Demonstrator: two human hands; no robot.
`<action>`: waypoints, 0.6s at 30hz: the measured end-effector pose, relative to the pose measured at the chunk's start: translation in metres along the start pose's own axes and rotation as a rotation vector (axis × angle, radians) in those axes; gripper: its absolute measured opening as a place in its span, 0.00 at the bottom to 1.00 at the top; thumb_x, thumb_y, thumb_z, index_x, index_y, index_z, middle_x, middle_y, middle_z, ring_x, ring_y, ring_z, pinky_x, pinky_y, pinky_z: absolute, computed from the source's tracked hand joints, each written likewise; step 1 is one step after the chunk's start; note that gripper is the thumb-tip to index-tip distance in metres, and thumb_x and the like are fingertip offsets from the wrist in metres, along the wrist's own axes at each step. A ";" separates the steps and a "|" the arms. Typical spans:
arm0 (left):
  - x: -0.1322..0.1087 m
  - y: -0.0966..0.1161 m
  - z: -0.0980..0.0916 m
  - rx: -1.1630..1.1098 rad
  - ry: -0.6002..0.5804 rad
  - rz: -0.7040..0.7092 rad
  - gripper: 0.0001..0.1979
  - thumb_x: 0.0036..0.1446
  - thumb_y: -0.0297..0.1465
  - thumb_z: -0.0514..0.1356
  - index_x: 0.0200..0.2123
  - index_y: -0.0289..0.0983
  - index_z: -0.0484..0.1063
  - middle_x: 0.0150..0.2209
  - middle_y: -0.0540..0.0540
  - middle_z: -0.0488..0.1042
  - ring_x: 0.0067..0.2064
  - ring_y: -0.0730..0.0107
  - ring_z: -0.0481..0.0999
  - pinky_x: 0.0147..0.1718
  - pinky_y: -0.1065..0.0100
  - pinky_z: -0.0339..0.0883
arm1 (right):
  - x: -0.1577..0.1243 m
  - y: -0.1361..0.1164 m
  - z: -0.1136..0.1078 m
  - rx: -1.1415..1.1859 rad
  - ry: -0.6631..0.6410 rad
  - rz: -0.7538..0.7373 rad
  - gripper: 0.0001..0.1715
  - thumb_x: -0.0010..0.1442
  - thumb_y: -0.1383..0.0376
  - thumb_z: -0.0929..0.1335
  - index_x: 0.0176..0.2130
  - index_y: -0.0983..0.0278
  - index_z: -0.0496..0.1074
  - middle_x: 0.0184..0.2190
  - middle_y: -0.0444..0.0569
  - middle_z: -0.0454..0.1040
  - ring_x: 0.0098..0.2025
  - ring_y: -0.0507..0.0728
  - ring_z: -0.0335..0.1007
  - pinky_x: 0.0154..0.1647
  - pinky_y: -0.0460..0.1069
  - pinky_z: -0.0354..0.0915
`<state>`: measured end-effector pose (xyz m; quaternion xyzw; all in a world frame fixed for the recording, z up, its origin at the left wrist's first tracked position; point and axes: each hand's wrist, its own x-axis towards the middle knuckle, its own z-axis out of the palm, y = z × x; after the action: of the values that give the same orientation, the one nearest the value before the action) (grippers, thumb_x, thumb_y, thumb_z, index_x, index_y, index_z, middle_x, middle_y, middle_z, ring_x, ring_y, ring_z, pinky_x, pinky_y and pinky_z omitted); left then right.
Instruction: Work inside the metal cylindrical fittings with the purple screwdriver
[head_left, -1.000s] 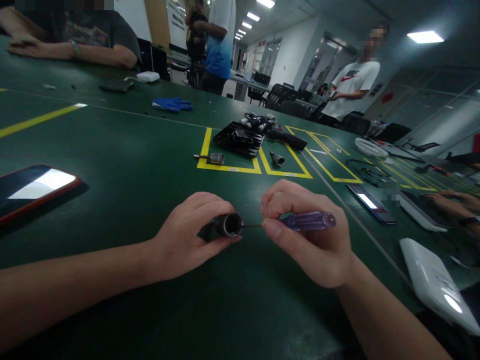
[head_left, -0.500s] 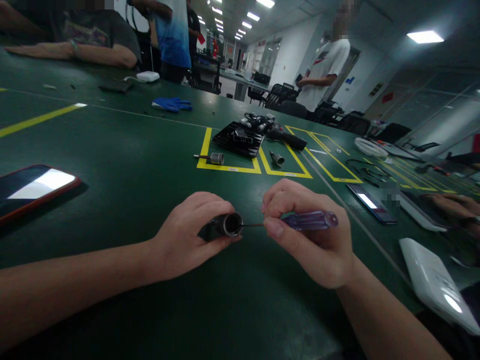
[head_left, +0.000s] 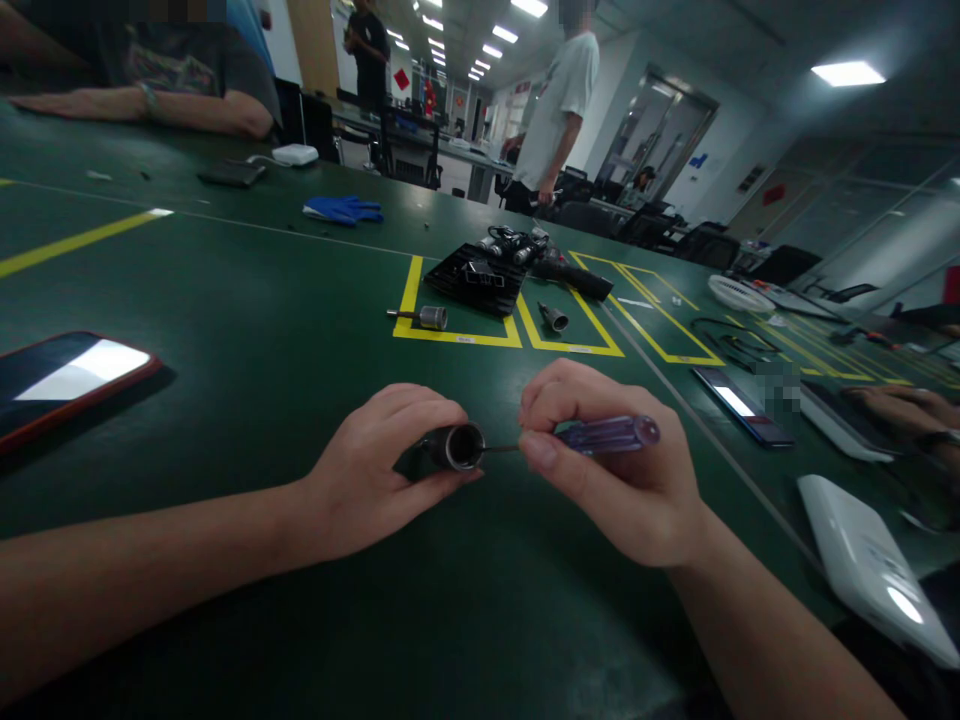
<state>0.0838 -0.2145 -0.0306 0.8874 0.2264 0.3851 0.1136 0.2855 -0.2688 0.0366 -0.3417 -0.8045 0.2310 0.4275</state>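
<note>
My left hand [head_left: 390, 470] is wrapped round a dark metal cylinder [head_left: 459, 446], its open round end facing right and toward the camera. In my right hand [head_left: 611, 465] is a screwdriver with a clear purple handle [head_left: 611, 435]. Its thin shaft points left, and the tip is hidden inside the mouth of the cylinder. Beyond my hands, a metal connector with a thin rod [head_left: 429, 317] and a small cone-shaped metal part [head_left: 555, 318] lie on the green table [head_left: 300, 330].
Yellow tape outlines surround a black bag [head_left: 476, 280] with cables on top. A red-edged phone [head_left: 71, 380] lies left; another phone [head_left: 741, 405] and a white device [head_left: 870, 565] lie right. A blue glove [head_left: 343, 209] is farther back. People are around the table.
My right hand and the screwdriver have shifted slightly left, toward the cylinder. My left hand has barely moved. In the background, the person in the white shirt has moved left.
</note>
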 end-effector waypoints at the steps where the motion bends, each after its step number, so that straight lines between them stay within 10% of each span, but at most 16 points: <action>1: 0.000 0.000 0.000 -0.004 0.003 -0.003 0.12 0.52 0.31 0.63 0.40 0.39 0.66 0.37 0.50 0.73 0.40 0.68 0.73 0.40 0.65 0.67 | 0.000 0.000 -0.001 0.011 -0.001 0.018 0.07 0.56 0.71 0.67 0.26 0.67 0.66 0.25 0.46 0.67 0.32 0.53 0.64 0.33 0.51 0.60; 18: 0.000 0.007 -0.005 -0.031 0.038 -0.113 0.11 0.53 0.35 0.61 0.39 0.39 0.67 0.35 0.50 0.74 0.38 0.67 0.74 0.38 0.66 0.67 | -0.003 0.005 -0.003 0.156 0.152 0.097 0.09 0.57 0.65 0.67 0.26 0.64 0.68 0.21 0.44 0.67 0.28 0.53 0.64 0.28 0.50 0.59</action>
<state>0.0822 -0.2202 -0.0246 0.8639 0.2724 0.3982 0.1445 0.2910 -0.2674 0.0326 -0.3623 -0.7318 0.2865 0.5010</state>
